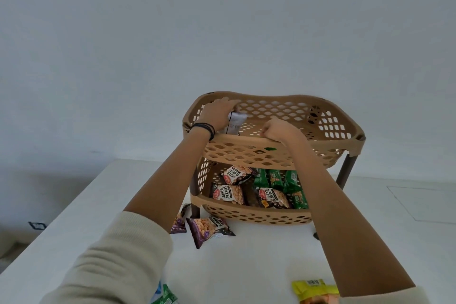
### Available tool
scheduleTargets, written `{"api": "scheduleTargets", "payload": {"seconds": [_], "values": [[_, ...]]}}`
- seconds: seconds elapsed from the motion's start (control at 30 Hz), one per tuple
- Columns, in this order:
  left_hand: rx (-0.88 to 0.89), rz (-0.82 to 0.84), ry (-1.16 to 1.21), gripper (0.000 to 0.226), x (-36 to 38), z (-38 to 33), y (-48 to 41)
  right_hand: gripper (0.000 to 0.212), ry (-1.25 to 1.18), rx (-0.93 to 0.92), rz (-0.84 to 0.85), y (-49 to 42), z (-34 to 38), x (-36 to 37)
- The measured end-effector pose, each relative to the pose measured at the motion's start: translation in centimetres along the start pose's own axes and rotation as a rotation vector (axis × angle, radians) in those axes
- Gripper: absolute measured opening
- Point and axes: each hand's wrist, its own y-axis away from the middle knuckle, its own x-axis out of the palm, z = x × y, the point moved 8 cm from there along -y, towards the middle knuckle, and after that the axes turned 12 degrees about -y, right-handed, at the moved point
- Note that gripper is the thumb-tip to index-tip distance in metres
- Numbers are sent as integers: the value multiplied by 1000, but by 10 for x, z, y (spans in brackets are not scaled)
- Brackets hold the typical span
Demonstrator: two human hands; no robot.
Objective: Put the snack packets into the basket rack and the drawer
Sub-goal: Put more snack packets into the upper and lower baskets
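Left hand at ten o'clock in the top basket, fingers curled around a white packet standing on end, right hand fisted tight on the near rim, holding nothing I can see, peanut packets stacked in the lower tier at six.

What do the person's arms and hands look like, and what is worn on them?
Both forearms are bare. Cream knitted sleeves are pushed up: the left sleeve bunches in thick folds near the elbow, and the right sleeve shows only at the frame's bottom edge. Thin dark bands circle the left wrist. The left hand and right hand wear no gloves.
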Motion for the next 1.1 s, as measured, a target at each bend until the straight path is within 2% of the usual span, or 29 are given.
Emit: {"api": "scheduleTargets", "payload": {"seconds": [0.13, 0.27, 0.33, 0.4, 0.47, 0.57, 0.7, 0.77, 0.87, 1.03, 1.1], "values": [[26, 146, 62, 28, 14, 2, 1, 28, -9, -13, -2, -1, 1, 0], [62, 338, 197, 48, 27, -5, 5, 38, -4, -37, 2, 2, 4, -1], [69, 382, 244, 54, 31, -8, 5, 49, 0, -32, 7, 4, 6, -1], [75, 407, 243, 55, 33, -10, 4, 51, -21, -26, -1, 4, 6, -1], [73, 363, 247, 53, 29, -10, 4, 47, -23, -48, -9, 4, 7, -2], [37, 133, 299, 46, 6, -5, 4, 40, -62, -101, -81, 5, 7, -6], [-30, -166, 376, 39, -24, 3, 14, 29, -143, -214, -327, 17, 10, -19], [-35, -221, 417, 38, -29, 2, 24, 28, -159, -276, -430, 28, 13, -25], [-29, -244, 407, 36, -27, -2, 45, 35, -161, -376, -480, 43, 22, -28], [7, -242, 229, 48, -20, -8, 77, 44, -186, -493, -527, 61, 27, -24], [49, -281, 190, 48, -21, -11, 90, 47, -114, -494, -562, 66, 24, -20]]}}
